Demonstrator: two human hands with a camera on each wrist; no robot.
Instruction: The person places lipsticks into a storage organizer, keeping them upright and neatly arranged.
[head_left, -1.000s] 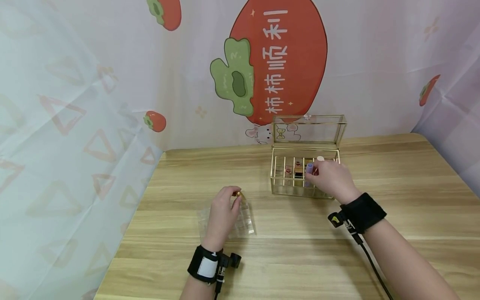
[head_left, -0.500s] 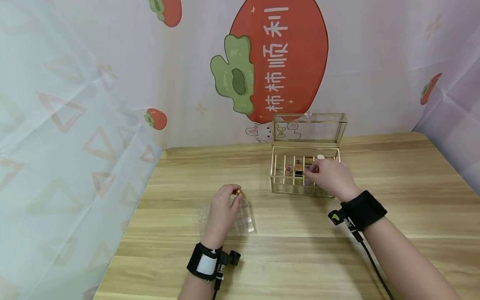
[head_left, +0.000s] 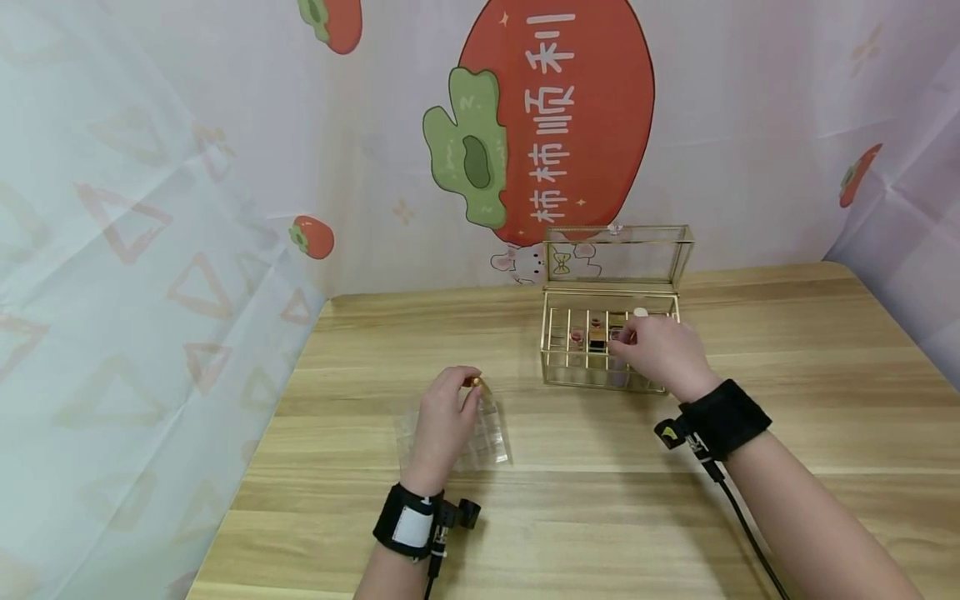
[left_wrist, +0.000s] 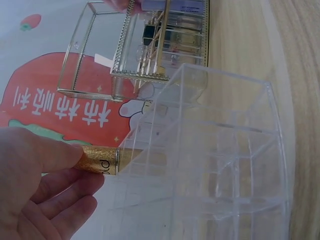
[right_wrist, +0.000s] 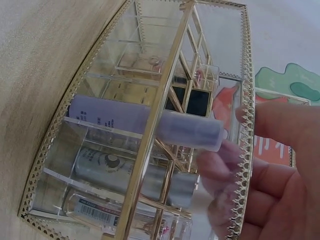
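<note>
My left hand (head_left: 441, 429) pinches a glittery gold lipstick tube (left_wrist: 97, 159) between thumb and fingertips. The tube's far end reaches into a clear acrylic organizer (left_wrist: 227, 145) divided into small compartments. My right hand (head_left: 666, 354) is at the gold-framed glass box (head_left: 600, 380), whose lid stands raised. Inside it, a pale purple tube (right_wrist: 112, 114) sits in one slot of the gold grid, its capped end sticking up through it. In the right wrist view the fingers are spread around that end; the upper fingertip is apart from it, and a lower finger is close beside it.
Other slots of the box hold a silver-grey tube (right_wrist: 112, 170), a clear labelled tube (right_wrist: 92, 211) and a black-capped item (right_wrist: 197, 102). A printed cloth (head_left: 390, 150) hangs behind the wooden table (head_left: 570, 533). A cable (head_left: 742, 517) trails from the right wrist.
The purple tube has gone down into its slot of the glass box, with the right hand staying over it. My left hand keeps its hold on the gold lipstick tube, nearly still.
</note>
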